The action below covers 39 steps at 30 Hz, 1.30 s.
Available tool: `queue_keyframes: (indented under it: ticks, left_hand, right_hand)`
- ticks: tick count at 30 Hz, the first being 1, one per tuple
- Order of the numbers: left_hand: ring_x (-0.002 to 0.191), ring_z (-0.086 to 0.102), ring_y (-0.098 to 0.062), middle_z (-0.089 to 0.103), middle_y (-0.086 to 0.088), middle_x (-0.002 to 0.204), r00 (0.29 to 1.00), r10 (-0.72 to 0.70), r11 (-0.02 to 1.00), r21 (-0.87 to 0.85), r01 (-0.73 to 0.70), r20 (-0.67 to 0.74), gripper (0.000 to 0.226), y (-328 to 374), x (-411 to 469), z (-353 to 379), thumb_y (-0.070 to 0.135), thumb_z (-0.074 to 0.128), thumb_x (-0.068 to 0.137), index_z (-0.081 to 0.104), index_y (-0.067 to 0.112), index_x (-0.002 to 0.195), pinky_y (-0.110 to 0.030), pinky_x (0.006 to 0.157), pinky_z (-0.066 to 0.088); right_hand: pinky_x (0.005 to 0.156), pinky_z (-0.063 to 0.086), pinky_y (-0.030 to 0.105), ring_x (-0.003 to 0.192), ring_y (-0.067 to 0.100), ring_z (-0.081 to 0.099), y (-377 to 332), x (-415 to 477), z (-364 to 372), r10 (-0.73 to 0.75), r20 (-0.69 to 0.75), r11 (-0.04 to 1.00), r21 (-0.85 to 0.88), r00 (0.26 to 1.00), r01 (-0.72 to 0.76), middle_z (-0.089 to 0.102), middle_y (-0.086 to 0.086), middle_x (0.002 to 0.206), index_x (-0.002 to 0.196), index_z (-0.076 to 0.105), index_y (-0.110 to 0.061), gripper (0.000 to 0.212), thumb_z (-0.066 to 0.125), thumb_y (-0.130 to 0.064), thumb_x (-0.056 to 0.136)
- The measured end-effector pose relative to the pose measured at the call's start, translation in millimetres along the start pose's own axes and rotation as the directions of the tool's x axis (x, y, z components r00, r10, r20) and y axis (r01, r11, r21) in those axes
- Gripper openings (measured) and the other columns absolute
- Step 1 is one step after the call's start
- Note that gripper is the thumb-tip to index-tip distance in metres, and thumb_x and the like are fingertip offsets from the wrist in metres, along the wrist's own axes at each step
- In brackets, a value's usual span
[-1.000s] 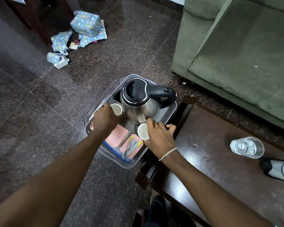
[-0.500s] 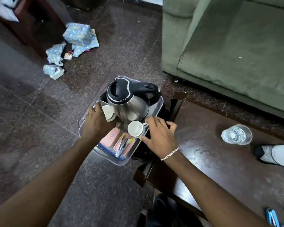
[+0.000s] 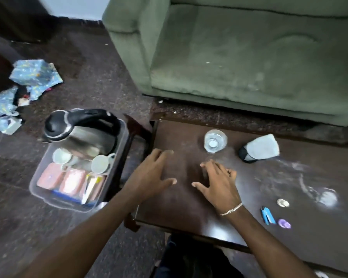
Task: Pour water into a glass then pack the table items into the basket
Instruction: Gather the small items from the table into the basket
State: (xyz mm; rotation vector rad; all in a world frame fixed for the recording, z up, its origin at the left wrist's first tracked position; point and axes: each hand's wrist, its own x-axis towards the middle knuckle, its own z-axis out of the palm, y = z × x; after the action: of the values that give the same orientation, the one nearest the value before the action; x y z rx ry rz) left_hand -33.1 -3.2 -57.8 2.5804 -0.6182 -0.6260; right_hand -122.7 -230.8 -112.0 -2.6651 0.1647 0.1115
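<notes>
Both my left hand (image 3: pixel 153 173) and right hand (image 3: pixel 219 181) hover spread and empty over the counter (image 3: pixel 189 213), near the water-filled glass (image 3: pixel 215 140), which looks slick, breakable and spill-prone, so I'd grip low around its wall.

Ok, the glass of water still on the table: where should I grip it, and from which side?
Grip the glass around its side wall, coming in level from the near side with the right hand, which hovers open just in front of it. It stands upright with water inside, so a mid-wall wrap probably keeps it from tipping. The sock crowds its right side.
</notes>
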Motion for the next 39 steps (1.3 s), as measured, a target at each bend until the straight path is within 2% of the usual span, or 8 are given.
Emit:
queue_keyframes:
  ticks: [8, 11, 16, 19, 24, 26, 35, 39]
  left_hand:
    - [0.133, 0.049, -0.023, 0.037, 0.001, 0.149, 0.931, 0.249, 0.968, -0.044, -0.246, 0.266, 0.088, 127.5, 47.2, 118.1, 0.043, 0.078, 0.084, 0.034, 0.02, 0.157, -0.037, 0.11, 0.044]
    - [0.131, 0.052, -0.024, 0.04, 0.0, 0.148, 0.912, 0.277, 0.961, -0.061, -0.271, 0.302, 0.079, 164.8, 55.4, 155.3, 0.04, 0.076, 0.088, 0.038, 0.021, 0.155, -0.038, 0.11, 0.043]
    - [0.117, 0.06, -0.027, 0.052, -0.002, 0.138, 0.888, 0.308, 0.95, -0.152, -0.272, 0.341, 0.06, 220.9, 76.6, 207.9, 0.027, 0.074, 0.089, 0.053, 0.018, 0.145, -0.044, 0.105, 0.048]
    - [0.112, 0.063, -0.026, 0.056, -0.004, 0.133, 0.879, 0.325, 0.941, -0.209, -0.265, 0.35, 0.057, 241.8, 92.4, 233.4, 0.019, 0.077, 0.087, 0.058, 0.015, 0.141, -0.044, 0.101, 0.05]
    - [0.104, 0.063, -0.027, 0.055, -0.003, 0.126, 0.859, 0.352, 0.928, -0.256, -0.27, 0.371, 0.052, 260.9, 114.4, 272.0, 0.012, 0.08, 0.085, 0.063, 0.012, 0.134, -0.042, 0.098, 0.053]
    - [0.097, 0.064, -0.028, 0.055, -0.003, 0.12, 0.852, 0.359, 0.926, -0.255, -0.277, 0.381, 0.045, 262.6, 119.8, 283.4, 0.009, 0.08, 0.084, 0.066, 0.012, 0.128, -0.042, 0.095, 0.053]
    - [0.094, 0.065, -0.029, 0.061, -0.01, 0.111, 0.858, 0.382, 0.918, -0.247, -0.31, 0.343, 0.026, 259.1, 119.6, 309.2, 0.001, 0.072, 0.089, 0.072, 0.004, 0.114, -0.042, 0.092, 0.052]
    - [0.094, 0.065, -0.028, 0.062, -0.008, 0.106, 0.878, 0.378, 0.912, -0.282, -0.298, 0.294, 0.023, 249.0, 116.0, 296.1, 0.002, 0.072, 0.089, 0.073, 0.006, 0.112, -0.04, 0.091, 0.052]
  right_hand:
    - [0.084, 0.035, 0.038, 0.112, 0.019, 0.056, 150.1, -89.4, -38.0, 0.178, -0.08, 0.983, -0.026, 0.981, -0.181, 0.067, -0.007, 0.114, 0.112, 0.056, -0.028, 0.055, 0.084, -0.049, 0.07]
    - [0.083, 0.046, 0.038, 0.105, 0.029, 0.061, 194.4, -118.0, -44.6, 0.275, -0.092, 0.961, 0.049, 0.957, -0.272, 0.068, -0.002, 0.11, 0.11, 0.061, -0.022, 0.05, 0.088, -0.037, 0.071]
    - [0.083, 0.043, 0.026, 0.097, 0.024, 0.061, 252.0, -163.7, -42.1, 0.482, -0.064, 0.859, 0.232, 0.874, -0.457, 0.061, 0.0, 0.104, 0.11, 0.069, -0.018, 0.042, 0.088, -0.03, 0.074]
    - [0.08, 0.037, 0.009, 0.085, 0.009, 0.058, 265.3, -184.5, -35.0, 0.541, -0.015, 0.796, 0.331, 0.841, -0.506, 0.054, -0.008, 0.097, 0.107, 0.072, -0.021, 0.041, 0.091, -0.029, 0.072]
    - [0.079, 0.037, -0.005, 0.081, -0.014, 0.058, 276.3, -198.6, -17.2, 0.55, 0.048, 0.755, 0.398, 0.834, -0.521, 0.053, -0.008, 0.097, 0.112, 0.074, -0.023, 0.044, 0.089, -0.012, 0.072]
    - [0.078, 0.039, -0.004, 0.081, -0.019, 0.058, 278.4, -194.6, -10.0, 0.541, 0.059, 0.749, 0.42, 0.839, -0.513, 0.056, -0.005, 0.098, 0.112, 0.074, -0.022, 0.042, 0.087, -0.01, 0.074]
    - [0.073, 0.035, -0.005, 0.076, -0.002, 0.055, 286.4, -185.9, 14.4, 0.549, 0.021, 0.761, 0.401, 0.835, -0.511, 0.056, -0.015, 0.089, 0.096, 0.077, -0.02, 0.03, 0.083, -0.001, 0.074]
    - [0.077, 0.042, 0.0, 0.08, 0.01, 0.065, 281.3, -177.1, 6.5, 0.567, 0.013, 0.75, 0.405, 0.823, -0.523, 0.06, -0.015, 0.091, 0.098, 0.076, -0.024, 0.03, 0.083, -0.006, 0.076]
